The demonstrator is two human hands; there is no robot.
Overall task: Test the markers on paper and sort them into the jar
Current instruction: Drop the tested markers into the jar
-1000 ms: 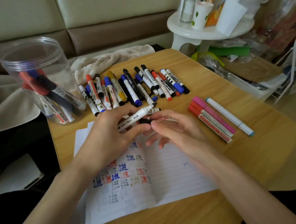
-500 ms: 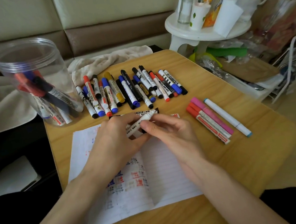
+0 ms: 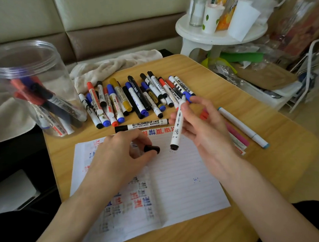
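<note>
My right hand (image 3: 204,128) grips an uncapped white marker (image 3: 177,124), its black tip pointing down just above the lined paper (image 3: 180,187). My left hand (image 3: 119,158) pinches the marker's black cap (image 3: 152,148) over the sheet, to the left of the tip. The paper bears red, blue and black test marks on its left half. A clear plastic jar (image 3: 35,90) with several markers inside stands at the table's far left. A row of several markers (image 3: 133,98) lies behind the paper, and one black whiteboard marker (image 3: 141,125) lies crosswise along the paper's top edge.
Red, pink and white-blue markers (image 3: 241,130) lie right of my right hand on the wooden table (image 3: 266,169). A beige cloth (image 3: 110,67) lies behind the row. A white stool (image 3: 220,35) with cups and bottles stands at the back right, clutter beside it.
The two hands held the capped marker together; now the cap is off in my left hand and my right hand has swung the marker tip-down over the paper.
</note>
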